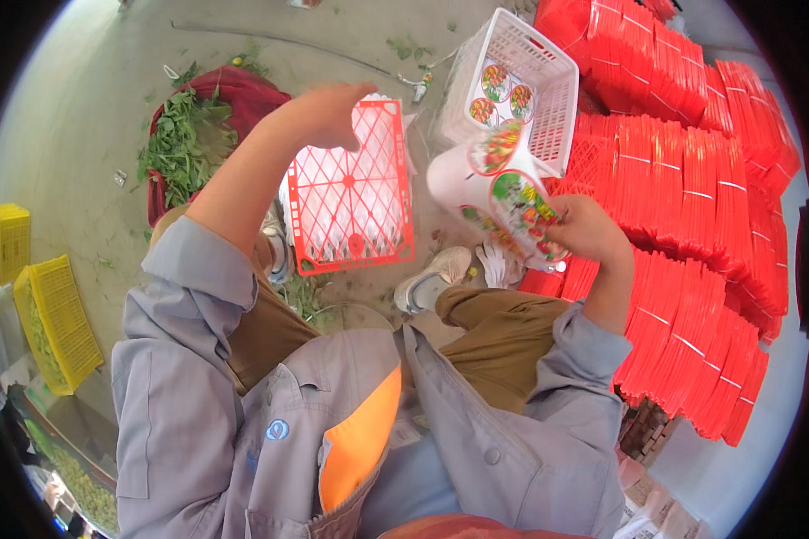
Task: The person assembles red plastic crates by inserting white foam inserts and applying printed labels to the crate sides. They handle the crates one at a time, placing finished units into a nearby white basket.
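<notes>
My right hand (pixel 589 229) grips the edge of a curled white sheet (pixel 463 184) printed with round, colourful vegetable pictures. The sheet is slightly smeared by motion. My left hand (pixel 333 117) is open, thumb and fingers apart, at the far left corner of a red plastic lattice basket (pixel 397 193). I cannot tell whether it touches the rim. White material (pixel 333 180) shows through the red lattice. The basket stands on the floor between my feet.
Right of me rise stacks of flat red bundles (pixel 692 189) tied with white string. A white crate (pixel 557 99) holds more printed sheets. At left lie green leaves (pixel 175 148) in a dark red sack (pixel 243 94), and yellow crates (pixel 67 314). A hose (pixel 288 40) crosses the floor.
</notes>
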`<action>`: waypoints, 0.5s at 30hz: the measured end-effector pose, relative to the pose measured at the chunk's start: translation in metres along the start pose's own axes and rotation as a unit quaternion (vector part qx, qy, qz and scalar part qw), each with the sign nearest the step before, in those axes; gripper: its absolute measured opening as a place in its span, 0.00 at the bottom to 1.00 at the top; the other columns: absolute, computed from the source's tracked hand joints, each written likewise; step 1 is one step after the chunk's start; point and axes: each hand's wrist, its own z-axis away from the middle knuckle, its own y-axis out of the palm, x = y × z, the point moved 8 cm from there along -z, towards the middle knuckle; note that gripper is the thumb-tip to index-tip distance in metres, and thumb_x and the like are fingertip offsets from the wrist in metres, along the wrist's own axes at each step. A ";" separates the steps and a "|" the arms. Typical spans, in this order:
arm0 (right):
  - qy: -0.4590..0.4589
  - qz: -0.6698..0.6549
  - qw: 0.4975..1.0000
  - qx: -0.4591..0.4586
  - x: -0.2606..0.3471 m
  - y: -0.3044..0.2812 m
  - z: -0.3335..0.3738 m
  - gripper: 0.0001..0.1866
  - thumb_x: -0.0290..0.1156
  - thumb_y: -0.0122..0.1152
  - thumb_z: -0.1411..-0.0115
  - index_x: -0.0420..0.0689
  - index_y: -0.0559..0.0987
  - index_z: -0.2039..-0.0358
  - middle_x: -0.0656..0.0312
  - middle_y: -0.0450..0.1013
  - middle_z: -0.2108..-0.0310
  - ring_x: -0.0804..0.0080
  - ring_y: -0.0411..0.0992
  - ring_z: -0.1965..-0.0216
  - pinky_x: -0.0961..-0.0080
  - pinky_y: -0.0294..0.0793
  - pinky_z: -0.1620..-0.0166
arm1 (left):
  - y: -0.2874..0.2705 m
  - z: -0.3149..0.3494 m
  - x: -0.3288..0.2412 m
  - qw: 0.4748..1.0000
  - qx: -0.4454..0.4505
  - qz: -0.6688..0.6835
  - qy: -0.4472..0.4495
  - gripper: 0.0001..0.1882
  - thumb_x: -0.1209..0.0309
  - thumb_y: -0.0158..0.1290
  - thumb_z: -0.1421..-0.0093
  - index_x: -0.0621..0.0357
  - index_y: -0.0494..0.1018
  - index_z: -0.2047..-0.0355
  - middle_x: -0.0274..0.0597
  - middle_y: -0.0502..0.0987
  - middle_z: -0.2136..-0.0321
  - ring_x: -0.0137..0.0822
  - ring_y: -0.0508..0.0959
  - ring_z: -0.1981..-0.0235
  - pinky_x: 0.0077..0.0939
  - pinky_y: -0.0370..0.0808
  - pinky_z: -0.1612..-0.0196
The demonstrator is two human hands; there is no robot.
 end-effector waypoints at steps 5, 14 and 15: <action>-0.099 -0.145 0.983 0.060 0.044 0.025 0.014 0.13 0.23 0.64 0.45 0.37 0.84 0.58 0.65 0.81 0.70 0.82 0.76 0.69 0.77 0.77 0.66 | 0.011 0.023 0.003 0.978 0.083 0.173 -0.084 0.61 0.58 0.73 0.56 0.55 0.49 0.26 0.63 0.66 0.36 0.57 0.68 0.35 0.42 0.66 0.35; -0.063 -0.127 0.988 0.066 -0.020 0.000 -0.088 0.17 0.24 0.69 0.49 0.37 0.83 0.57 0.59 0.82 0.68 0.72 0.77 0.72 0.72 0.78 0.67 | 0.052 0.039 0.012 0.840 0.136 0.521 -0.065 0.23 0.82 0.60 0.45 0.66 0.76 0.46 0.43 0.82 0.54 0.34 0.82 0.55 0.30 0.78 0.50; -0.070 -0.054 0.996 -0.028 -0.019 -0.012 -0.096 0.17 0.24 0.69 0.48 0.37 0.83 0.56 0.58 0.82 0.66 0.72 0.77 0.70 0.72 0.78 0.65 | 0.051 0.034 0.013 0.834 0.113 0.536 -0.069 0.22 0.81 0.60 0.44 0.66 0.76 0.47 0.43 0.82 0.55 0.34 0.82 0.56 0.30 0.78 0.51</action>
